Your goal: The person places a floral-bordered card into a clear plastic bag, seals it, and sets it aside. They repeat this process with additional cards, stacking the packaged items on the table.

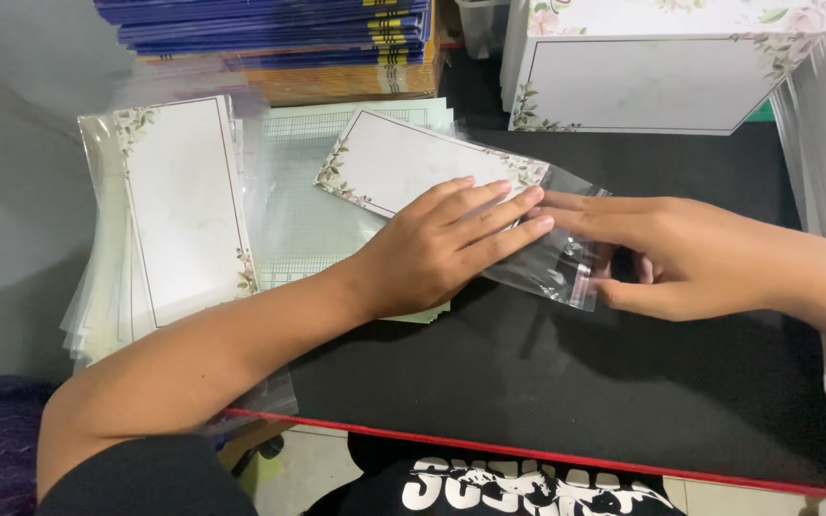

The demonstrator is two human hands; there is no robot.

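Observation:
A white card with a floral border lies tilted on the black table, most of it inside a clear plastic sleeve. My left hand presses flat on the card's near right part, fingers stretched out together. My right hand pinches the sleeve's open flap end, thumb beneath and fingers on top, its fingertips touching those of the left hand.
A stack of sleeved floral cards sits at the left, with pale green sheets under the card. Blue and orange booklets are piled at the back. Bare floral cards stand back right. The table's red-trimmed edge is near me.

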